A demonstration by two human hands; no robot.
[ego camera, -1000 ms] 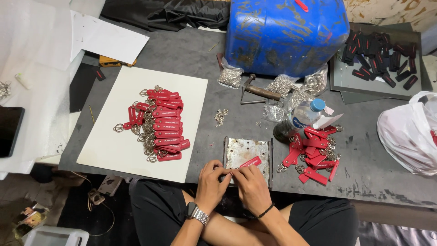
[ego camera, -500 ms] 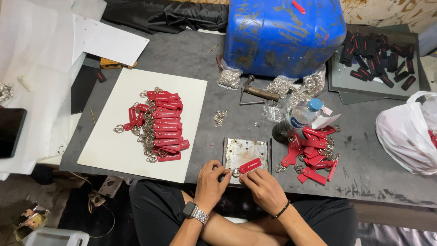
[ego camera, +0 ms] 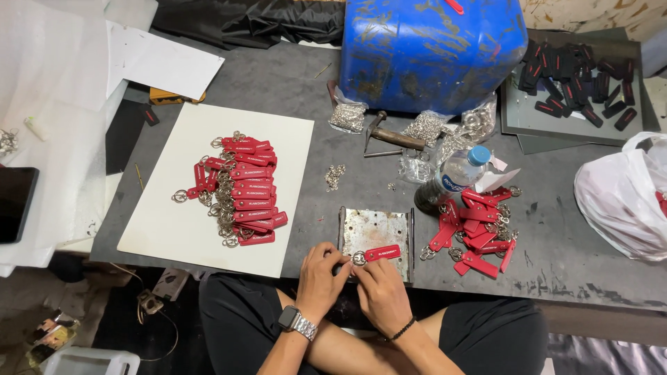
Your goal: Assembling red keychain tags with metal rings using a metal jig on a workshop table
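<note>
I see both hands, the left hand (ego camera: pixel 321 269) and right hand (ego camera: pixel 376 286), pinching one red tag (ego camera: pixel 381 253) and its ring (ego camera: pixel 358 259) on the plate (ego camera: pixel 375 229) just ahead, finished pile (ego camera: pixel 240 191) far left, loose tags (ego camera: pixel 476 236) waiting right.

Ahead of your hands on the counter lies a clear water bottle (ego camera: pixel 453 179) with a blue cap and blue-white label. Small clear bags of metal rings (ego camera: pixel 349 117) sit by the blue drum. A white plastic bag (ego camera: pixel 620 198) bulges at your right, and a dark screen (ego camera: pixel 14 205) lies far left.
</note>
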